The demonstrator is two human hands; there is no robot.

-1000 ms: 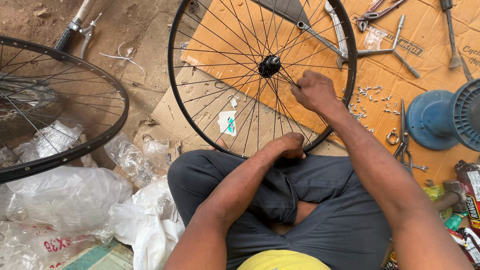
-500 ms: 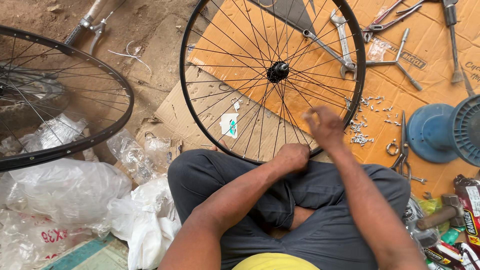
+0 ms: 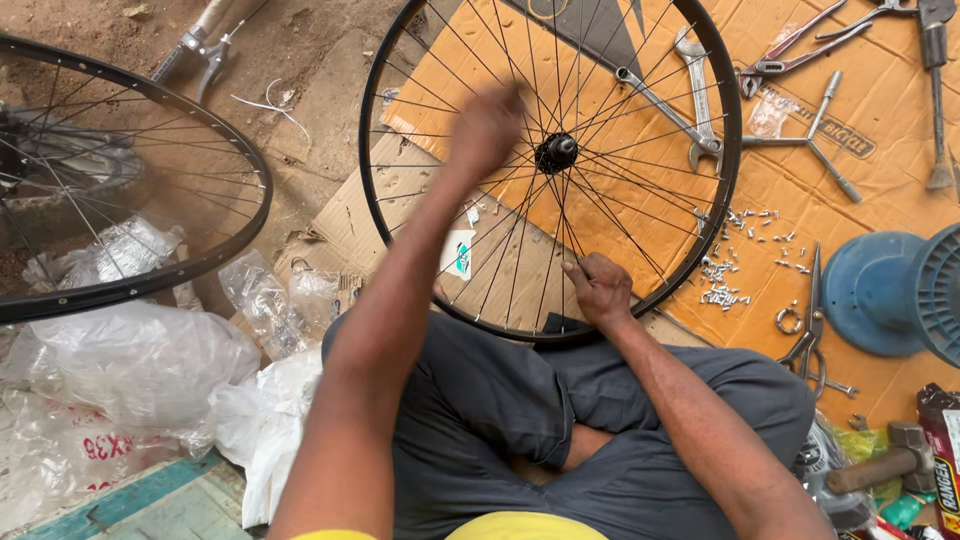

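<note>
A black bicycle wheel (image 3: 364,140) with thin spokes and a dark hub (image 3: 556,152) leans against my crossed legs, resting on orange cardboard (image 3: 890,190). My right hand (image 3: 598,290) sits at the wheel's lower rim, fingers pinched on a spoke (image 3: 572,235). My left hand (image 3: 487,125) is raised over the spokes left of the hub. It is motion-blurred, so its grip is unclear.
A second wheel (image 3: 262,205) lies at the left on dirt. Clear plastic bags (image 3: 130,350) pile up by my left knee. Wrenches (image 3: 700,90), pliers (image 3: 790,55), a Y-shaped wrench (image 3: 815,135), loose spoke nipples (image 3: 730,265), scissors (image 3: 810,325), a blue spool (image 3: 880,290) and a hammer (image 3: 890,462) lie at the right.
My left hand left the lower rim and rose to the spokes beside the hub. My right hand came down from the spokes to the lower rim.
</note>
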